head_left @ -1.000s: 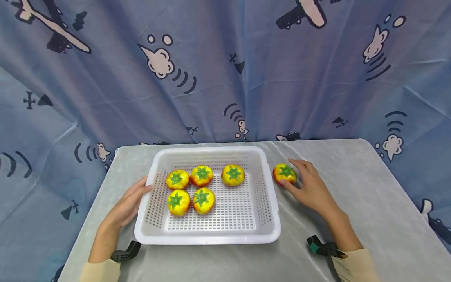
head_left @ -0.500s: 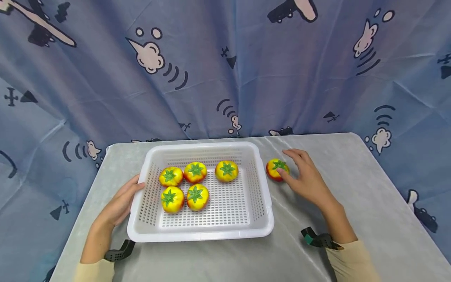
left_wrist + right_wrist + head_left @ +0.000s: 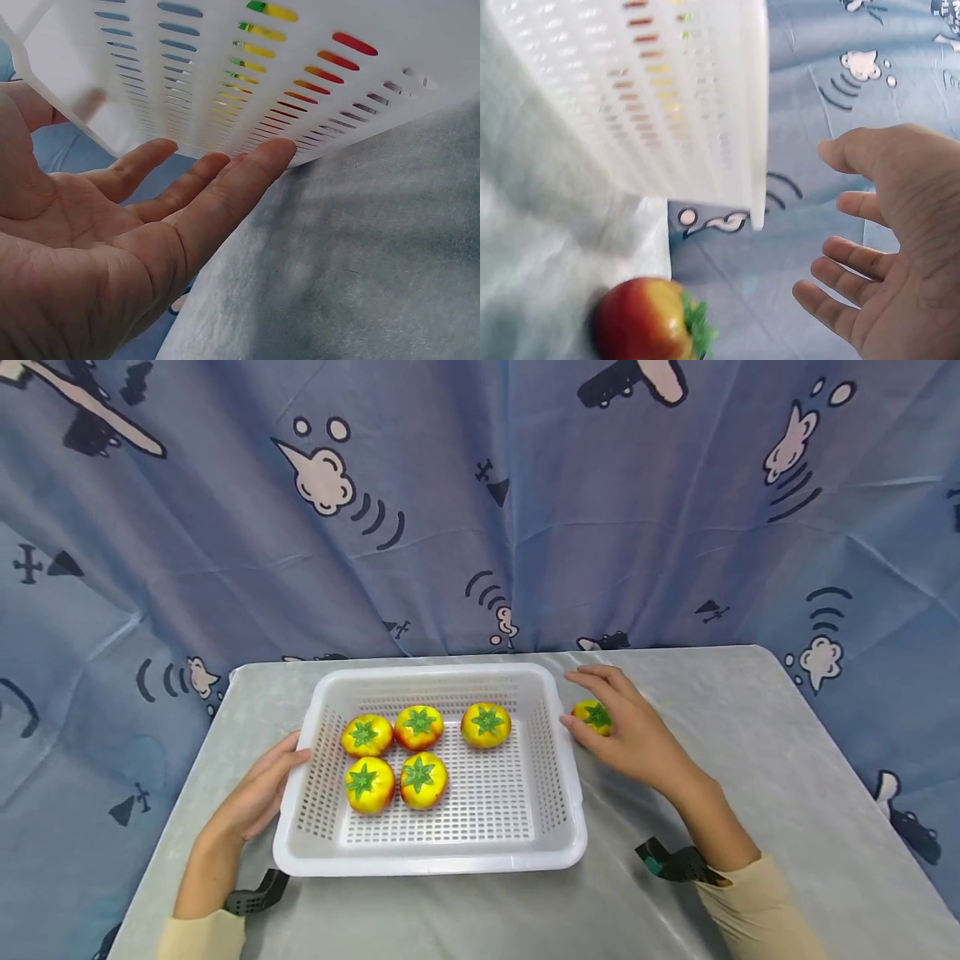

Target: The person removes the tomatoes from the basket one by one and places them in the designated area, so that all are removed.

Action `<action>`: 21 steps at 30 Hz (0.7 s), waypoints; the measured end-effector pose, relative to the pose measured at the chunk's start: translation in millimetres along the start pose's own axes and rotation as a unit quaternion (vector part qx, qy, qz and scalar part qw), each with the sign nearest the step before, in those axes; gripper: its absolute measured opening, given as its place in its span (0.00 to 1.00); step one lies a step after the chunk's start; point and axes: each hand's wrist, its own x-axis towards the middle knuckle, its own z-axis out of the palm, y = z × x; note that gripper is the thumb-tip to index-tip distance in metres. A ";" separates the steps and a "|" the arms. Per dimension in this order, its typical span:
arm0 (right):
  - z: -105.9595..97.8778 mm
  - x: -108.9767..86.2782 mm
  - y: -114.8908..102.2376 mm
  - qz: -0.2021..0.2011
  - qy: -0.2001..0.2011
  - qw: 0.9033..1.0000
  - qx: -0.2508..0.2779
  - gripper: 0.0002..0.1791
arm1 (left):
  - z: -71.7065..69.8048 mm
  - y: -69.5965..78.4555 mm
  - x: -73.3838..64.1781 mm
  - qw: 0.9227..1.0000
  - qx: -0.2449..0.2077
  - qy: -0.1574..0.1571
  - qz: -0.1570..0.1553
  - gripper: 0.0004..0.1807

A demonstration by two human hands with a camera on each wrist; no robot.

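A white perforated plastic basket [image 3: 431,864] stands on the table with several yellow-and-red toy tomatoes [image 3: 423,781] with green star-shaped tops inside. My left hand [image 3: 258,797] holds the basket's left side. In the left wrist view its thumb hooks over the rim and its fingers [image 3: 225,191] lie along the outer wall. My right hand [image 3: 633,727] hovers at the right rim with fingers spread and nothing in them. Another toy tomato [image 3: 596,714] lies on the table right of the basket, partly hidden by that hand; the right wrist view shows this tomato [image 3: 645,322] apart from the fingers.
The grey cloth-covered table [image 3: 750,735] extends to the right and in front of the basket. A blue patterned curtain [image 3: 420,527] hangs along the table's back edge. Black camera mounts, such as the right one [image 3: 678,860], sit on both wrists.
My right hand has come off the loose tomato and moved left, over it to the basket's right rim. The tomato stays on the table. My left hand keeps its place on the basket.
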 end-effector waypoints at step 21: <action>4.9 39.5 -81.6 -0.092 -0.155 0.984 -0.011 0.28 | -1.4 3.7 -2.0 1.000 0.003 -0.008 -0.009 0.35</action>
